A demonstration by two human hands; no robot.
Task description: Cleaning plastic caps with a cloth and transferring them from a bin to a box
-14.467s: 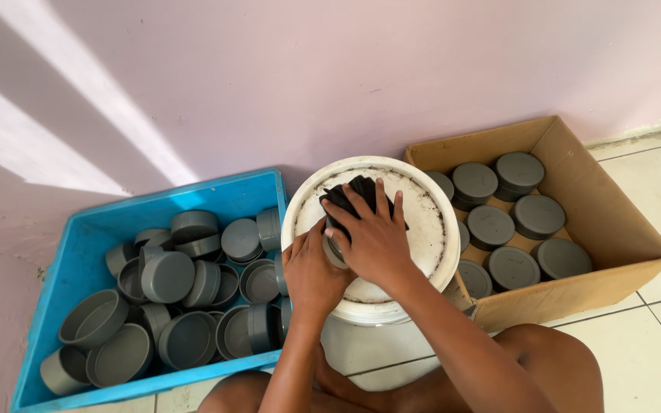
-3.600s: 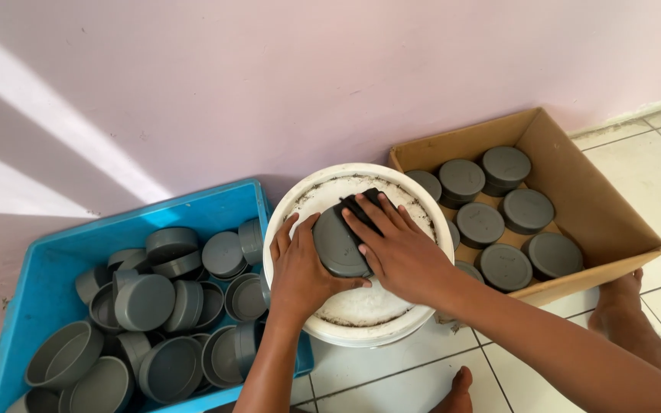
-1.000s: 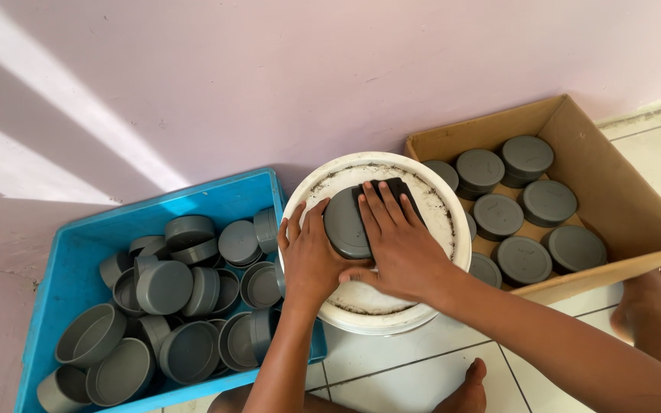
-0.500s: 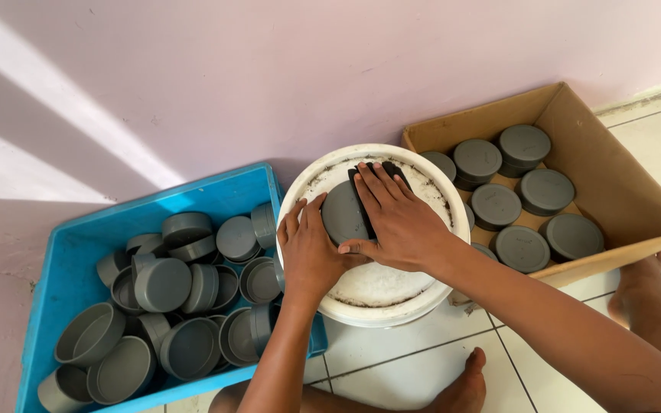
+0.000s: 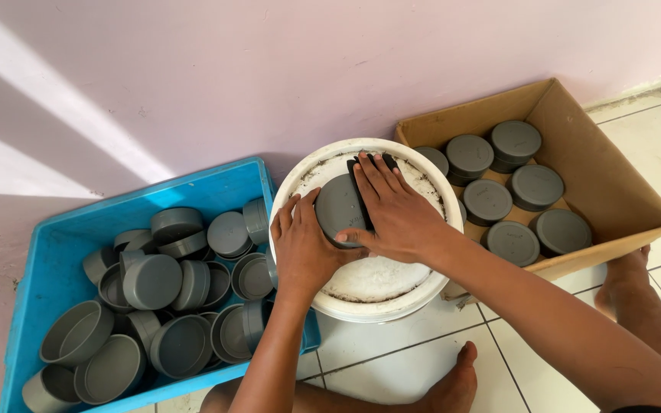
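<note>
A blue crate (image 5: 55, 252) of loose grey caps sits left on the tiled floor (image 5: 392, 359), a cardboard box (image 5: 598, 176) of stacked caps right, a white bucket (image 5: 300, 176) between them. Over the bucket, the left hand (image 5: 304, 248) curls its fingers around a grey cap (image 5: 337, 210), while the right hand (image 5: 395, 214) presses a black pad (image 5: 355, 164) flat against it, fingers extended.

Tiled floor (image 5: 392, 359) w/ blue crate (image 5: 40, 268), white bucket (image 5: 369, 302), cardboard box (image 5: 621, 191), bare feet (image 5: 453, 386).
</note>
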